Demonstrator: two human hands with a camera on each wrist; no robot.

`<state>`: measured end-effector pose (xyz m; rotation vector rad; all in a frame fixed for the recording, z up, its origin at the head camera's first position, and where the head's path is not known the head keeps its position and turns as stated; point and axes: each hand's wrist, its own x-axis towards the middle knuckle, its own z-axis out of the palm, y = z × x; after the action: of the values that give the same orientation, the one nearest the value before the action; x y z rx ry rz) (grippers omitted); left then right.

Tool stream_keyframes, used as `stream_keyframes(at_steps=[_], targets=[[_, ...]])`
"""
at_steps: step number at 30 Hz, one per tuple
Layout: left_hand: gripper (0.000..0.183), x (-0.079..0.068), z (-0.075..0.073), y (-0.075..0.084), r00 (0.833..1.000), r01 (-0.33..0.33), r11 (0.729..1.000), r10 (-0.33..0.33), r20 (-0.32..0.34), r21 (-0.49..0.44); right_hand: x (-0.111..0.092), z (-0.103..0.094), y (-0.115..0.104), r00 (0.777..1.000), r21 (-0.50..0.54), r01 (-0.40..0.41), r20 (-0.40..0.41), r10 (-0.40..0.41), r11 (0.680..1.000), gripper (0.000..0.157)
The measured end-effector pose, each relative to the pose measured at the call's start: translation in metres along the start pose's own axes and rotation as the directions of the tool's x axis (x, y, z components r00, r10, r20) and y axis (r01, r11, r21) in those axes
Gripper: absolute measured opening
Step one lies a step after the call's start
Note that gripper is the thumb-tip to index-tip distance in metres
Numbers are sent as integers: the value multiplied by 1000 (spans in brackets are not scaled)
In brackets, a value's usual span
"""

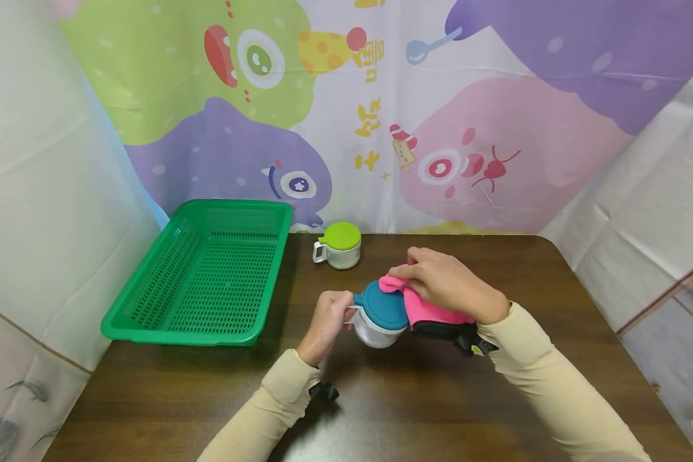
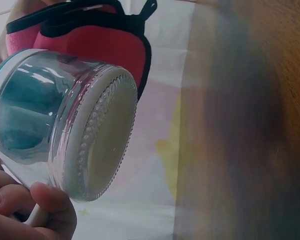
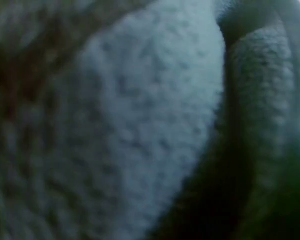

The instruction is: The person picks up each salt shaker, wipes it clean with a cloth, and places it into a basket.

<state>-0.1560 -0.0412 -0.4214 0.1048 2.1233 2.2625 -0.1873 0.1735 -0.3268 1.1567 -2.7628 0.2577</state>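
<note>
My left hand point(image 1: 326, 326) grips the handle of a clear glass jar point(image 1: 375, 335) with a blue lid point(image 1: 385, 307), holding it tilted above the table. In the left wrist view, the fingers point(image 2: 52, 202) curl round the white handle and the jar's round glass base point(image 2: 112, 142) shows. A pink cloth with black edging point(image 1: 430, 309) is pinched by my right hand point(image 1: 441, 282), a fold of it lying on the lid's edge. Blurred cloth point(image 3: 160, 110) fills most of the right wrist view.
A second jar point(image 1: 342, 247) with a green lid and white handle stands farther back on the brown table point(image 1: 496, 410). At the left is a green plastic basket point(image 1: 273, 269) with slotted walls. A printed curtain point(image 1: 352, 192) hangs behind the table.
</note>
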Motion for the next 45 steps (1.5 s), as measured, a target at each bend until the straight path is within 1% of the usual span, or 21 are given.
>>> stream_keyframes(at_steps=[3, 10, 14, 19, 22, 25, 29, 32, 34, 37, 42, 45], targets=[[32, 1, -1, -1, 1000, 5, 1000, -5, -3, -17, -3, 1, 3, 1000, 9, -5, 0, 5, 1000, 35], [33, 1, -3, 0, 1000, -16, 1000, 16, 0, -2, -9, 2, 7, 999, 7, 18, -30, -18, 1000, 34], [33, 2, -5, 1, 1000, -21, 1000, 20, -16, -16, -12, 2, 7, 999, 24, -3, -38, 4, 1000, 33], [33, 4, -6, -1, 1000, -11, 999, 10, -25, -42, -14, 3, 7, 1000, 17, -16, -23, 17, 1000, 32], [32, 5, -7, -1, 1000, 3, 998, -5, -25, -61, -15, 4, 5, 1000, 5, -14, -22, 14, 1000, 26], [33, 5, -8, 0, 999, 15, 997, -17, -27, -75, -16, 5, 4, 1000, -8, -1, -30, 1, 1000, 24], [33, 5, -10, 1, 999, 20, 996, -24, -37, -86, -18, 6, 3, 998, -18, 31, -49, -32, 999, 24], [33, 6, -12, 1, 999, 18, 996, -22, -44, -90, -19, 8, 1, 996, -13, 48, -71, -49, 999, 13], [33, 7, -13, 1, 999, 20, 995, -24, -46, -94, -19, 9, -1, 994, -13, 61, -86, -62, 998, 10], [33, 7, -14, 0, 998, 33, 995, -37, -43, -99, -20, 9, -3, 992, -37, 83, -93, -86, 996, 9], [34, 8, -16, -1, 997, 56, 992, -62, -52, -114, -21, 9, -7, 990, -63, 116, -73, -120, 991, 17], [34, 9, -16, 0, 996, 57, 992, -64, -58, -108, -21, 8, -10, 988, -68, 128, -74, -133, 989, 17]])
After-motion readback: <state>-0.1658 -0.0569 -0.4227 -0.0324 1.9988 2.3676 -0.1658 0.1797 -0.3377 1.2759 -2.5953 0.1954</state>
